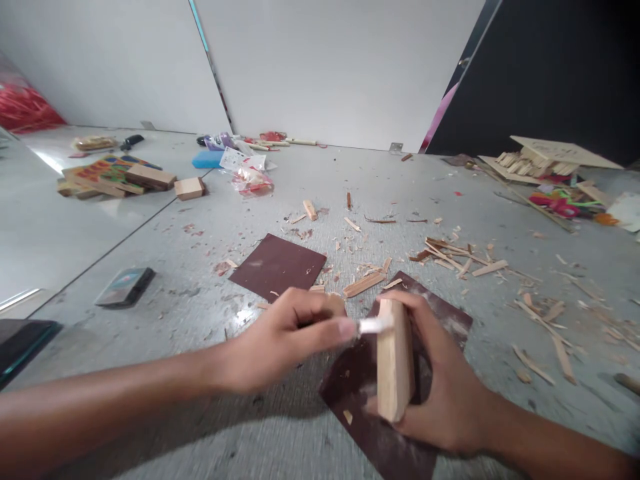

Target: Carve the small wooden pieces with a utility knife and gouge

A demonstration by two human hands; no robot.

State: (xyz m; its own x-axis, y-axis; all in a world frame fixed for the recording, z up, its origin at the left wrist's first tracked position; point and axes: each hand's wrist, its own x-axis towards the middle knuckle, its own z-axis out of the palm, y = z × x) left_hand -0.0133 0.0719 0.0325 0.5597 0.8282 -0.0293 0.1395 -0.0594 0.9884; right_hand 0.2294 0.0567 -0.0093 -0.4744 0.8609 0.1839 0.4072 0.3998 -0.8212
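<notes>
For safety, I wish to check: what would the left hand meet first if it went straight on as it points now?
Most likely the wooden block in the right hand; the blurred tool that the left hand holds seems to reach it, though exact contact is unclear.

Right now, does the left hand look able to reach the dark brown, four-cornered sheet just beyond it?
Probably yes: the sheet lies close, with nothing tall between, but the left hand is occupied by a tool with a pale, blurred tip.

A head-worn camera looks forward and down at both hands (290, 340) (447, 393).
</notes>
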